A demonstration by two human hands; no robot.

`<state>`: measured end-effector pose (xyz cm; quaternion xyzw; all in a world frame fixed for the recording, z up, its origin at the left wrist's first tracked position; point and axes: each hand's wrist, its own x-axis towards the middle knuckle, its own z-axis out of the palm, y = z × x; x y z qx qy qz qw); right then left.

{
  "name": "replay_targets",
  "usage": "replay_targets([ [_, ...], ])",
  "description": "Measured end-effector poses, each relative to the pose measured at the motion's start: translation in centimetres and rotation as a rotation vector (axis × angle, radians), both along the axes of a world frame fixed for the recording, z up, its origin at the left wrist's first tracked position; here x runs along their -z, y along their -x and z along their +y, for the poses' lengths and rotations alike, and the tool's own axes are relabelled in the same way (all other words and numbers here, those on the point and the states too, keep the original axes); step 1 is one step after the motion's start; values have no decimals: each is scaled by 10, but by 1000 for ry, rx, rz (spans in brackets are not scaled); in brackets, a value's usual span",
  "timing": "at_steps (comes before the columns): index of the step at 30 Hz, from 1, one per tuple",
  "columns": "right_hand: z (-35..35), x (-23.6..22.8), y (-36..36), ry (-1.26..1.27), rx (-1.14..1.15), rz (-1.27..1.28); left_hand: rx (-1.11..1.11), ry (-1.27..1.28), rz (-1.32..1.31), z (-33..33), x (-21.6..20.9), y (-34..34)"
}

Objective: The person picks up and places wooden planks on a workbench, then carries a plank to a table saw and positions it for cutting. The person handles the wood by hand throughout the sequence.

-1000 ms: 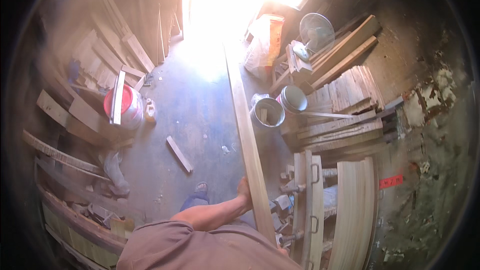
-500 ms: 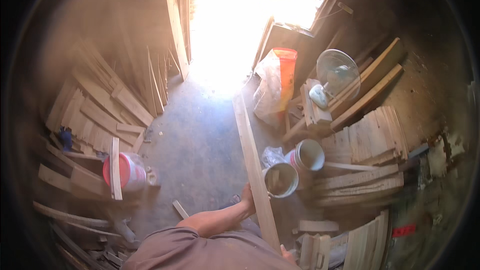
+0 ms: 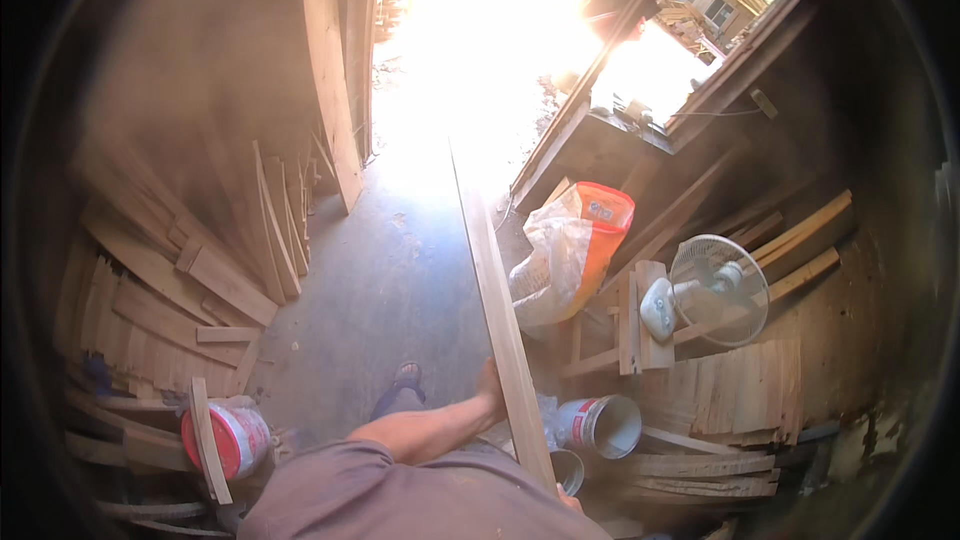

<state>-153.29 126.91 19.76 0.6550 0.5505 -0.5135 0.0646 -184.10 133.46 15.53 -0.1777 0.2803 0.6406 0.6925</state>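
Observation:
A long pale wooden plank (image 3: 501, 312) stretches from beside my body toward the bright doorway, its far end washed out by glare. My left hand (image 3: 490, 387) is closed on the plank's left edge, partway along; some of its fingers are hidden behind the wood. By the plank's near end, my right hand (image 3: 569, 498) shows only in part at the lower edge, closed against the wood. Just right of the plank stand two open buckets: a white one (image 3: 573, 424) and, nearer, another bucket (image 3: 570, 470) partly covered by the plank.
An orange and white sack (image 3: 596, 250) and a white fan (image 3: 657, 310) stand on the right near stacked boards (image 3: 735, 390). More boards (image 3: 165, 325) lean and lie along the left. There, a wooden strip (image 3: 207, 440) rests across a red-lidded bucket (image 3: 235, 445).
I have moved forward toward the doorway, carrying the plank. The buckets, fan and sack now appear lower in view, and a sandalled foot shows ahead of my body.

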Motion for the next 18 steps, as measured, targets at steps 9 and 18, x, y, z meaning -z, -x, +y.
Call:
replay_targets([
  [9, 252, 0, 237, 21, 33, 33, -8, 20, 63, 264, -12, 228],
  [18, 535, 9, 451, 61, -3, 42, 72, 92, 48, 548, -1, 447],
])
